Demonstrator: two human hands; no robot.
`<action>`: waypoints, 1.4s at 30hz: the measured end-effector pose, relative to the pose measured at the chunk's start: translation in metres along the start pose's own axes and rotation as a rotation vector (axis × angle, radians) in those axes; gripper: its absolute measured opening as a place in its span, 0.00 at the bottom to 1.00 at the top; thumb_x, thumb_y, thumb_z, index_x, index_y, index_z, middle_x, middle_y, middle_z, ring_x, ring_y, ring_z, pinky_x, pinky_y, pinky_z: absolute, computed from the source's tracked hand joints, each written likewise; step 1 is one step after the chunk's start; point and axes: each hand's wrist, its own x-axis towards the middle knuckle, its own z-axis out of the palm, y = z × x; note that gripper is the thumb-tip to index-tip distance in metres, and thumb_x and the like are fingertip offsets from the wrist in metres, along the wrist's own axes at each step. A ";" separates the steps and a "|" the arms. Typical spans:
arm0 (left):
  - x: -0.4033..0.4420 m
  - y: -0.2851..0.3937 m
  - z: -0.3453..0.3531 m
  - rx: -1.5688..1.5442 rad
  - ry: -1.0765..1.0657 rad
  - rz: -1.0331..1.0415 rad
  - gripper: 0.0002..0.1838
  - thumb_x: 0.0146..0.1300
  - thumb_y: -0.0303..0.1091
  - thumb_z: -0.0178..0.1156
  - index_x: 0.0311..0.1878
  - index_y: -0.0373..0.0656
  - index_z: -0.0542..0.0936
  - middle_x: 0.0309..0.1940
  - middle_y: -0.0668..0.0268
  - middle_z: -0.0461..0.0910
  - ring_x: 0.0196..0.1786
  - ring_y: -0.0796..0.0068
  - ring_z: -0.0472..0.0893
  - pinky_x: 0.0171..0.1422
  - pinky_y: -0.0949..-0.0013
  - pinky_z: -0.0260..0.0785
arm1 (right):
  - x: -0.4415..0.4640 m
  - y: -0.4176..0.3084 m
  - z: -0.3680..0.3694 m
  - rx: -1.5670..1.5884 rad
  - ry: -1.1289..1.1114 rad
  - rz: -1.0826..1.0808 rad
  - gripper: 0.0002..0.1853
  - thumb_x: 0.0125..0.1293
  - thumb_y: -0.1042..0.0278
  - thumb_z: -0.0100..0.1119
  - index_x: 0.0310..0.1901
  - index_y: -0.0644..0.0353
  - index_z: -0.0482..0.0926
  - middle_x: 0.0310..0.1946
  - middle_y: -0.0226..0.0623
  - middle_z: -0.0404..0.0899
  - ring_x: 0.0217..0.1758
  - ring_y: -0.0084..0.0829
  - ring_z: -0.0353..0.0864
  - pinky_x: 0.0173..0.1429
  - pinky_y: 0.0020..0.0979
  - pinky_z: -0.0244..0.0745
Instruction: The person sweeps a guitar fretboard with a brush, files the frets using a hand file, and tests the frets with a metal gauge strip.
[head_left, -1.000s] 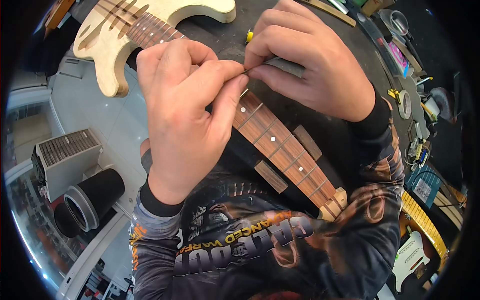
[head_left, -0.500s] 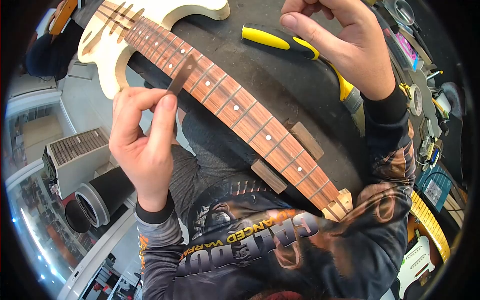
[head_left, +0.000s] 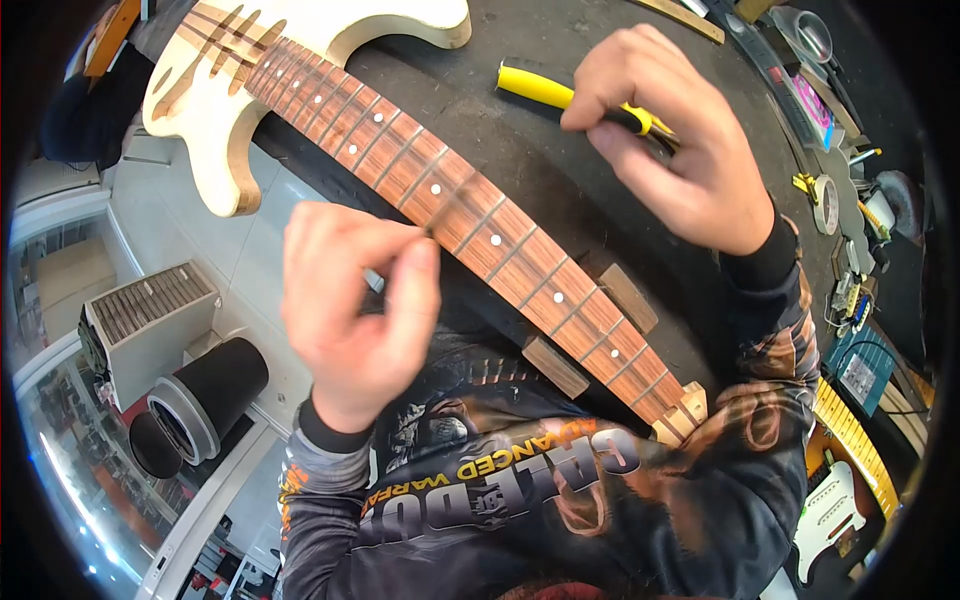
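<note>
An unfinished electric guitar lies diagonally before me, with a pale wooden body [head_left: 235,150] and a dark fretboard [head_left: 520,250] with white dot inlays. My left hand [head_left: 360,300] is closed in a pinch at the fretboard's near edge. Between thumb and forefinger it holds a thin metal strip [head_left: 455,208], blurred over the frets. Above the bench beyond the neck hovers my right hand [head_left: 680,135], fingers loosely curled, thumb and forefinger slightly apart, nothing seen in them. Behind it lies a brush with a yellow and black handle [head_left: 535,85], its bristles hidden.
Two small wooden blocks [head_left: 628,298] [head_left: 555,366] flank the neck near the headstock end. On the right are a tape roll [head_left: 825,205], assorted tools and another guitar with a white pickguard [head_left: 830,520]. A black bin [head_left: 215,390] stands on the floor at left.
My left hand has moved right along the neck toward the headstock, carrying the metal strip. My right hand has come lower, over the brush, its thumb and forefinger closer together. The view has shifted slightly.
</note>
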 end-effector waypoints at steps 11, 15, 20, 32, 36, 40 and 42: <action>0.007 0.011 0.021 0.137 -0.145 0.214 0.18 0.55 0.21 0.84 0.48 0.44 0.90 0.35 0.68 0.84 0.39 0.61 0.81 0.55 0.54 0.67 | -0.001 -0.013 0.023 0.112 -0.101 -0.059 0.16 0.62 0.76 0.82 0.50 0.55 0.89 0.47 0.35 0.84 0.53 0.43 0.84 0.62 0.45 0.76; 0.004 0.016 0.018 0.141 -0.196 0.195 0.17 0.54 0.23 0.84 0.47 0.44 0.90 0.36 0.69 0.84 0.40 0.62 0.81 0.57 0.52 0.67 | -0.004 -0.014 0.022 0.118 -0.109 -0.048 0.14 0.61 0.76 0.83 0.47 0.54 0.89 0.45 0.33 0.84 0.51 0.42 0.84 0.60 0.44 0.77; 0.001 0.018 0.018 0.074 -0.216 0.174 0.16 0.56 0.28 0.85 0.47 0.44 0.92 0.36 0.71 0.84 0.40 0.66 0.81 0.58 0.50 0.60 | -0.011 -0.023 0.024 0.076 -0.105 -0.003 0.15 0.58 0.72 0.83 0.46 0.52 0.88 0.45 0.32 0.85 0.51 0.42 0.84 0.59 0.44 0.76; 0.009 0.014 0.014 0.147 -0.215 0.155 0.19 0.51 0.23 0.85 0.47 0.47 0.91 0.34 0.73 0.84 0.40 0.66 0.80 0.58 0.54 0.60 | -0.003 -0.020 0.031 -0.040 -0.064 -0.001 0.16 0.57 0.68 0.83 0.46 0.50 0.87 0.47 0.30 0.85 0.53 0.41 0.83 0.59 0.44 0.72; 0.004 0.012 0.018 0.131 -0.178 0.199 0.17 0.52 0.31 0.85 0.47 0.45 0.93 0.35 0.75 0.82 0.39 0.71 0.80 0.62 0.49 0.54 | -0.007 -0.024 0.028 -0.025 -0.087 0.019 0.17 0.57 0.68 0.83 0.46 0.50 0.87 0.48 0.30 0.86 0.54 0.42 0.84 0.61 0.44 0.72; 0.003 0.017 0.019 0.049 -0.199 0.159 0.16 0.54 0.31 0.84 0.46 0.45 0.93 0.35 0.75 0.83 0.38 0.71 0.80 0.61 0.49 0.54 | -0.012 -0.030 0.026 -0.020 -0.107 0.041 0.16 0.57 0.67 0.83 0.46 0.49 0.87 0.48 0.30 0.86 0.55 0.43 0.84 0.63 0.45 0.72; 0.005 0.014 0.018 0.047 -0.211 0.142 0.17 0.53 0.29 0.84 0.47 0.46 0.92 0.34 0.74 0.83 0.38 0.70 0.80 0.61 0.50 0.55 | -0.011 -0.031 0.027 -0.048 -0.107 0.045 0.16 0.57 0.67 0.82 0.45 0.49 0.87 0.48 0.30 0.86 0.54 0.43 0.84 0.63 0.45 0.72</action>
